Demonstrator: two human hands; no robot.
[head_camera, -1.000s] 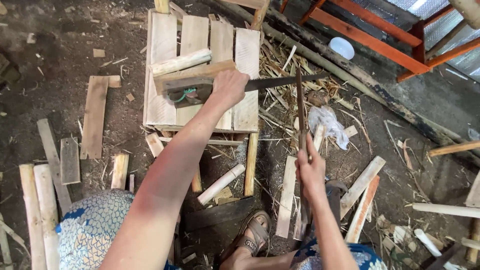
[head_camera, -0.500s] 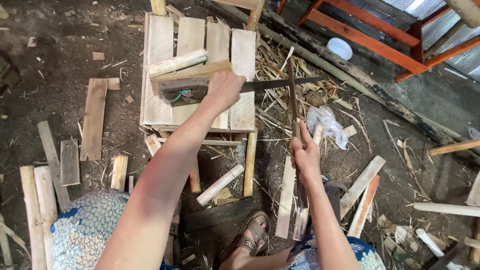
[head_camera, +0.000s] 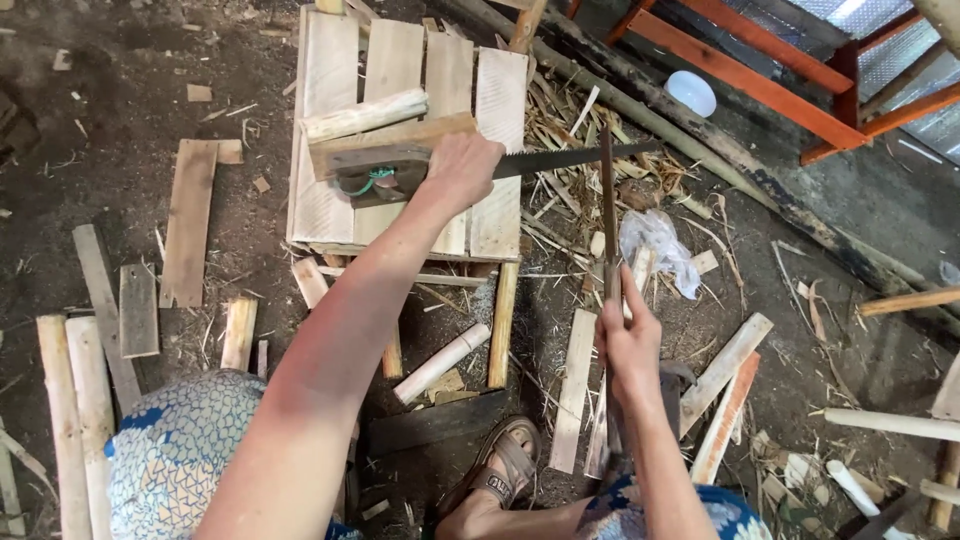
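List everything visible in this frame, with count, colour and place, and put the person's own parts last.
Wooden slat stool: one, pale, top centre.
Hand saw: one, dark blade, lying over the stool's right edge.
Wooden strip: one, dark, upright at centre right, crossing the saw blade.
Round stick: one, pale, on the stool.
Offcuts and planks: many, pale brown, scattered on the dirt floor.
Plastic bag: one, clear, right of the stool.
Orange frame: one, top right.
Sandal: one, brown, bottom centre.
Left hand: on the saw's handle end.
Right hand: gripping the wooden strip.
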